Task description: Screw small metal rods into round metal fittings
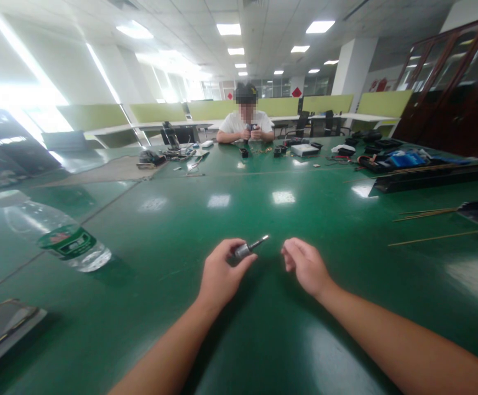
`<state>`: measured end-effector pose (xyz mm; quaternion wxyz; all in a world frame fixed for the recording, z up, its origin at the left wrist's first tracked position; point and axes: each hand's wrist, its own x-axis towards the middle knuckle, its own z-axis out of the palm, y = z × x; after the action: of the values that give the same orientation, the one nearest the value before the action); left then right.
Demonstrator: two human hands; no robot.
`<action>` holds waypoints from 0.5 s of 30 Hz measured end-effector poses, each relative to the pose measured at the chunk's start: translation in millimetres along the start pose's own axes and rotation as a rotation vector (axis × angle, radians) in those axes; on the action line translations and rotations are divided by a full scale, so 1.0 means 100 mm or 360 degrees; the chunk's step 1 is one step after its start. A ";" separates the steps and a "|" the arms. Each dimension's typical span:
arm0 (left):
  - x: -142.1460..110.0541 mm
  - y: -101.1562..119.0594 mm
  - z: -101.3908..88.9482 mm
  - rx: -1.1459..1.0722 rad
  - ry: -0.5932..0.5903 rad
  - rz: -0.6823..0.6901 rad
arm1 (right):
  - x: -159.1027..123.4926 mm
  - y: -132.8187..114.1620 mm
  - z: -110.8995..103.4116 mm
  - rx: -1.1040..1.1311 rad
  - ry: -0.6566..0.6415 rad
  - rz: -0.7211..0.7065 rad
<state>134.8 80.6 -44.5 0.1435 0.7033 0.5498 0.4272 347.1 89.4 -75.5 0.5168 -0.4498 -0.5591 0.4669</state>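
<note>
My left hand (pixel 222 271) is closed on a small silver metal cylinder with a thin shaft (pixel 243 250), which looks like a small motor. The thumb and index finger grip it from the sides. Its shaft points up and to the right, with a bright tip. A short gap to the right of that tip, my right hand (pixel 307 266) is held above the green table (pixel 272 329) with its fingers curled together in a pinch. Whatever they hold, if anything, is hidden by the fingers.
At left stands a clear water bottle (pixel 68 236) with a green label; a flat dark-framed device (pixel 9 329) lies at lower left. Thin sticks (pixel 432 241) and a long black bar (pixel 436 178) lie at right. Across the table a person (pixel 245 120) handles a small object among scattered parts.
</note>
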 end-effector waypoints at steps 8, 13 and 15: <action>0.03 -0.13 0.08 -0.0720 -0.0026 -0.0570 | 0.01 0.06 0.02 0.0292 -0.0042 0.0139; 0.00 -0.04 0.02 -0.0961 -0.0004 -0.0723 | 0.01 0.03 0.04 0.0312 -0.0041 0.0150; -0.01 0.03 -0.10 -0.0904 -0.0009 -0.0726 | 0.01 0.03 0.04 0.0322 -0.0047 0.0148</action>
<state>129.2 76.2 -36.9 0.4262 0.4959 0.5517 0.5178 342.8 90.1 -78.3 0.5290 -0.4139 -0.4952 0.5510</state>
